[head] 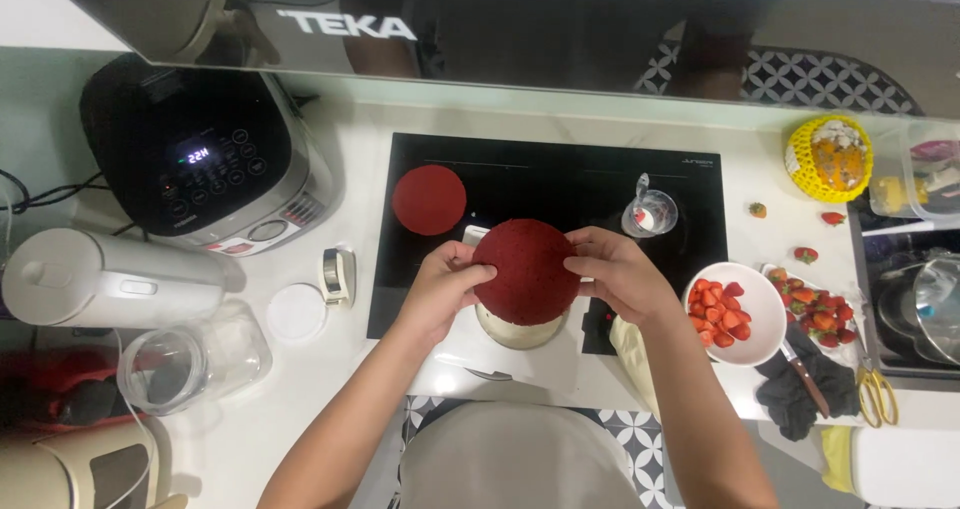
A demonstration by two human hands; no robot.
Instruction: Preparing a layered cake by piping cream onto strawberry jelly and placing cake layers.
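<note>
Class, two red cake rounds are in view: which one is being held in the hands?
The larger red cake round, gripped at its edges by the left hand and right hand. The smaller red round lies untouched on the black cooktop.

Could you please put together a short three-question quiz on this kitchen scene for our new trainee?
1. True or false: both hands grip the same red cake layer.
2. Where does the second red cake layer lie? A) on the black cooktop B) in the white bowl C) on the kettle
3. What fills the white bowl beside the right hand?

Key
1. True: the left hand and right hand hold it at opposite edges.
2. A: on the black cooktop.
3. Cut strawberries.
</note>
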